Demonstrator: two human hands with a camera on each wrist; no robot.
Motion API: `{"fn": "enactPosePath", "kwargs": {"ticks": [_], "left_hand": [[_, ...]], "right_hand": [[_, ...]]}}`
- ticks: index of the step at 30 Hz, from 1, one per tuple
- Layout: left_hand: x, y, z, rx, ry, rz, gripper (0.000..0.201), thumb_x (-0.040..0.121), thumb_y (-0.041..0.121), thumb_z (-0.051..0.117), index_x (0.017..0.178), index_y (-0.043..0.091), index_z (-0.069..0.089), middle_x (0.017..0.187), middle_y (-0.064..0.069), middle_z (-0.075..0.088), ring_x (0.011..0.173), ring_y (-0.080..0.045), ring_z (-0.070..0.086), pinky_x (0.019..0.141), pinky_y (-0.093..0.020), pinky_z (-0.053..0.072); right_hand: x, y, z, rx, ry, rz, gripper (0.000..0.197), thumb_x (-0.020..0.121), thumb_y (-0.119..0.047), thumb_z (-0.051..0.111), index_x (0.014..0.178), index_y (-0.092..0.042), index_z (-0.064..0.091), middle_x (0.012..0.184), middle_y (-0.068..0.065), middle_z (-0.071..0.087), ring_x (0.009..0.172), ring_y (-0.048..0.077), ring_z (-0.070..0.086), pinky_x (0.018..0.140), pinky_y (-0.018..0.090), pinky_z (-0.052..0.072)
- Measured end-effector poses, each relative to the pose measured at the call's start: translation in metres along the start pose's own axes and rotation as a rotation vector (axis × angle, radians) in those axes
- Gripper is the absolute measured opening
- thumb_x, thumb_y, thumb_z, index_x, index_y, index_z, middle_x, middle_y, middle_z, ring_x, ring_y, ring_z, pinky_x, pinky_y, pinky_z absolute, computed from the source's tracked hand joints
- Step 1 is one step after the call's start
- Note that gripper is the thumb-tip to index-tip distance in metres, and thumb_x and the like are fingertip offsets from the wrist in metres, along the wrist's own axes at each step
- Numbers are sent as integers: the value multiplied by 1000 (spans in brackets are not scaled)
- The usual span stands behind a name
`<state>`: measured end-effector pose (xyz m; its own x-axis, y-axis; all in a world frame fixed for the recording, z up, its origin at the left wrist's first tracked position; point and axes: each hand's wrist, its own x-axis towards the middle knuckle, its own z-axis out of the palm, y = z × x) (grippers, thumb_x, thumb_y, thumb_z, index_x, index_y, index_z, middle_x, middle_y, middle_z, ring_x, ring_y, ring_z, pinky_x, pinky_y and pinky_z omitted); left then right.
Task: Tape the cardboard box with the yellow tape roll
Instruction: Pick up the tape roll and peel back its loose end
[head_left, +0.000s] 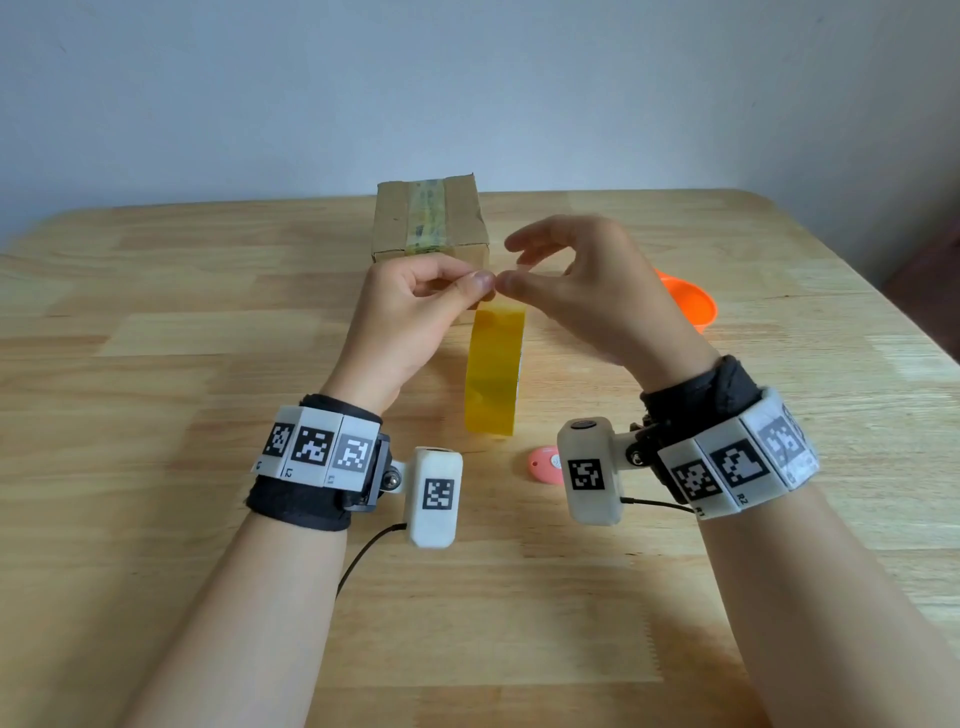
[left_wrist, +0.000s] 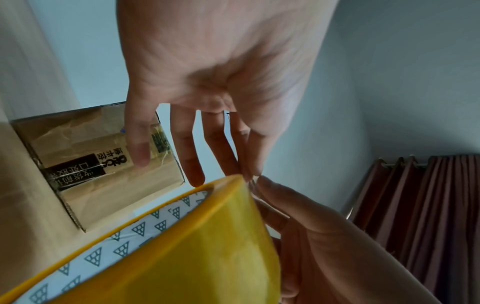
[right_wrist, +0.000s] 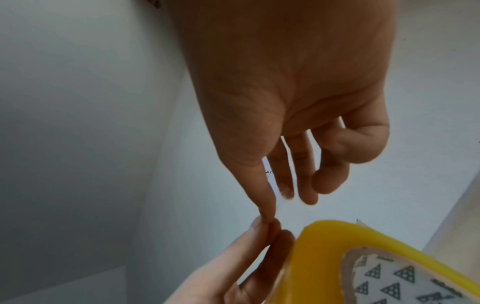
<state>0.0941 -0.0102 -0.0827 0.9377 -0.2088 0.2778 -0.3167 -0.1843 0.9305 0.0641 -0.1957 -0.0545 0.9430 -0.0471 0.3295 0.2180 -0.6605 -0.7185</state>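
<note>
The yellow tape roll (head_left: 493, 374) stands on edge on the wooden table (head_left: 182, 322), between my wrists. My left hand (head_left: 480, 283) pinches thumb against forefinger at the roll's top edge, on what looks like the tape's loose end. My right hand (head_left: 514, 265) hovers just right of it, fingers loosely spread and holding nothing, its thumb tip touching the left fingertips. The cardboard box (head_left: 431, 223), with an old clear strip along its top, sits behind the hands. The wrist views show the roll (left_wrist: 207, 246) (right_wrist: 324, 257) close up, the box (left_wrist: 103, 185), and the left fingers (right_wrist: 259, 236) pinched beside the roll.
An orange bowl (head_left: 691, 306) sits behind my right hand, partly hidden. A small pink round device (head_left: 545, 465) lies near the right wrist camera. A pale wall stands close behind the table's far edge. Dark red curtains (left_wrist: 428, 205) hang off to one side.
</note>
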Motion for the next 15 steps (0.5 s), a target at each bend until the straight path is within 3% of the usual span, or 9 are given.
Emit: {"fn": "enactPosePath", "kwargs": {"ticks": [2,5,9,13,15], "left_hand": [[0,0,-1,1,2,4,11,92,23,75,84,29,79,85,7,82,86,-7,76,77,-23,57],[0,-1,-1,-17,5,-3,10,92,21,75,85,27,80,86,6,82,87,-9,76,84,-32,61],[1,-4,-1,-46,-3,-38,8,94,23,73,92,27,80,90,6,82,93,-9,76,92,-38,61],[1,-9,2,-92,-43,-95,11,93,25,73,101,30,79,98,3,82,101,-16,76,95,-53,58],[2,-12,4,-121,-59,-96,23,90,21,77,112,29,76,100,2,82,97,-15,76,85,-44,62]], "right_hand": [[0,1,-1,-52,-2,-4,25,88,-36,76,111,-25,77,103,-11,72,83,-7,61,71,12,42],[1,4,-2,8,-26,10,11,92,-27,72,98,-23,81,93,-13,76,62,-18,57,60,6,36],[1,2,-1,31,-21,11,10,92,-26,70,93,-23,80,90,-12,76,58,-18,56,58,7,37],[0,-1,2,-2,0,-1,12,91,-25,68,91,-22,80,85,-13,74,58,-18,54,54,3,35],[0,-2,2,-8,0,12,12,92,-25,68,91,-23,80,81,-14,73,55,-17,53,52,5,33]]}}
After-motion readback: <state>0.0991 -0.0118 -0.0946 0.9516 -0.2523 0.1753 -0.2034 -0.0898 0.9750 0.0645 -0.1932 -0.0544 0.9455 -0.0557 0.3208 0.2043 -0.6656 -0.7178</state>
